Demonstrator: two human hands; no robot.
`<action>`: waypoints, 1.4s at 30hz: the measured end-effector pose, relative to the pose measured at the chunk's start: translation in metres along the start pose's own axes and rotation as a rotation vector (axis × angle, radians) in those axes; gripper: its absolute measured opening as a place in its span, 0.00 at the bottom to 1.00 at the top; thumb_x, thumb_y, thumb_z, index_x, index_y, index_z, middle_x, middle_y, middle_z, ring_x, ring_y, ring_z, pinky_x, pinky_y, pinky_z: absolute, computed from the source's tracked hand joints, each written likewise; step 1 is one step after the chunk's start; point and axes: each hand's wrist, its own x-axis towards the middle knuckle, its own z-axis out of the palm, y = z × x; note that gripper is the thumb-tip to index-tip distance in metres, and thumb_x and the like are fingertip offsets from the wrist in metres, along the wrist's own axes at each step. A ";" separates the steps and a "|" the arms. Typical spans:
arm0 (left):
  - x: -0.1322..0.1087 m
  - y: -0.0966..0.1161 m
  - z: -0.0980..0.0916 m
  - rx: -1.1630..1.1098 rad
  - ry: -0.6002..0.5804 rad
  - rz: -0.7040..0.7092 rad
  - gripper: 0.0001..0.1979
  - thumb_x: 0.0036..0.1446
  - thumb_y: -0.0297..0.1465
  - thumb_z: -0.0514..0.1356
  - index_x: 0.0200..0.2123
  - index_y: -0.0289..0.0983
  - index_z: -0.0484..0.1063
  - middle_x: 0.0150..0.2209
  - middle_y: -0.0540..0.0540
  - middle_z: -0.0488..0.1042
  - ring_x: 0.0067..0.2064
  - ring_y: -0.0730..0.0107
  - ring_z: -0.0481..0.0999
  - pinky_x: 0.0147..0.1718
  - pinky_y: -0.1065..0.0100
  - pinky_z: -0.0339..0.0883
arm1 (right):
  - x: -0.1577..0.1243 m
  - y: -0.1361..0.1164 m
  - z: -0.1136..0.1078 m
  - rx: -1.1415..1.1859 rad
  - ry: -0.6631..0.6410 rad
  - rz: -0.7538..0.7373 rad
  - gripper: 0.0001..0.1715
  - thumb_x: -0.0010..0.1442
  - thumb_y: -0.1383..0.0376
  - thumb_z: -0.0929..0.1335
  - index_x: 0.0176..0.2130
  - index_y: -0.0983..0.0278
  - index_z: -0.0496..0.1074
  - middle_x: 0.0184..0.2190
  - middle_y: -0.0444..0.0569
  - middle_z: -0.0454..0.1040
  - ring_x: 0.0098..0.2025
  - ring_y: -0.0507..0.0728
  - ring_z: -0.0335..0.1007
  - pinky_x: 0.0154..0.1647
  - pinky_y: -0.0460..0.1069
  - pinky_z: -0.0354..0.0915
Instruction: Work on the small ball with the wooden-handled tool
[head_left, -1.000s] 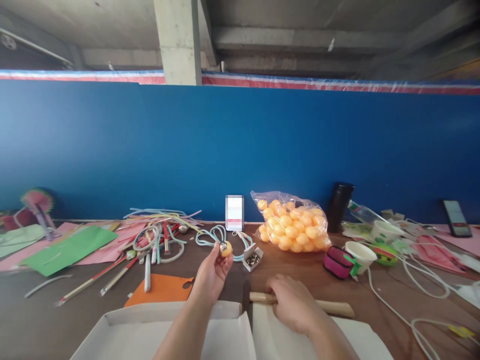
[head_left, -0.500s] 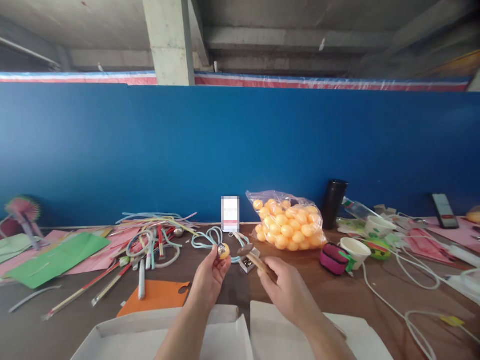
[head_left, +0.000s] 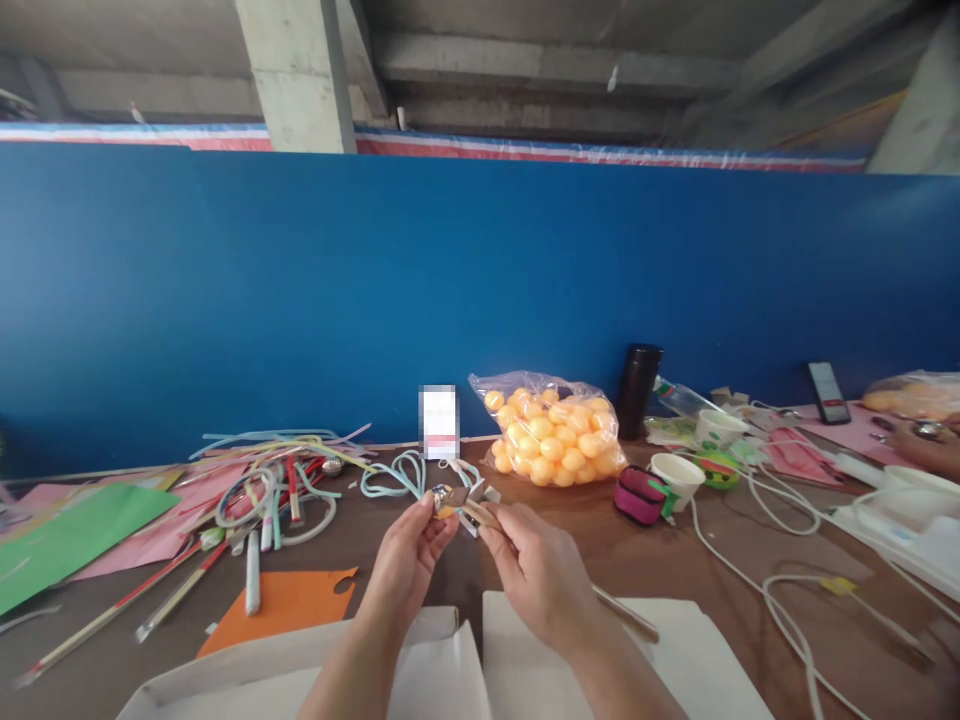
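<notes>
My left hand (head_left: 409, 545) is closed, its fingertips pinching a small yellow-orange ball with a shiny silver part (head_left: 442, 497) on its upper side. My right hand (head_left: 532, 560) is wrapped around a wooden-handled tool (head_left: 480, 513). The tool's dark flat head is at the ball, overlapping it in view; whether they touch I cannot tell. Just behind the tool sits a small open box (head_left: 469, 525), mostly hidden by the hands. Light blue cord (head_left: 401, 475) lies looped beyond my left hand.
Behind stands a clear bag of orange balls (head_left: 555, 440). Tubes and sticks (head_left: 277, 490), green paper (head_left: 90, 535) and an orange sheet (head_left: 277, 605) lie left. A purple case (head_left: 637, 495), paper cup (head_left: 675, 480) and white cables (head_left: 780, 610) are right. Another person's hand (head_left: 934, 445) shows far right.
The tool in my right hand has moved left, up to the ball in my left hand. The view has turned to the right, bringing another person's hand into sight.
</notes>
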 end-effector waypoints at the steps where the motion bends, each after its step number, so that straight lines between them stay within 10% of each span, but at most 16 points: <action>1: 0.000 0.000 0.000 0.006 0.005 0.001 0.06 0.57 0.26 0.59 0.35 0.28 0.75 0.33 0.40 0.77 0.31 0.71 0.77 0.35 0.70 0.76 | 0.000 0.000 0.000 0.006 0.009 -0.007 0.16 0.67 0.62 0.59 0.51 0.58 0.70 0.40 0.50 0.76 0.40 0.56 0.73 0.38 0.45 0.64; 42: -0.001 0.000 0.004 -0.006 0.035 -0.037 0.06 0.57 0.26 0.60 0.34 0.28 0.74 0.30 0.40 0.77 0.28 0.73 0.77 0.31 0.73 0.75 | -0.001 0.002 0.004 0.038 0.060 0.005 0.18 0.66 0.62 0.60 0.52 0.61 0.70 0.43 0.52 0.77 0.43 0.57 0.74 0.43 0.47 0.66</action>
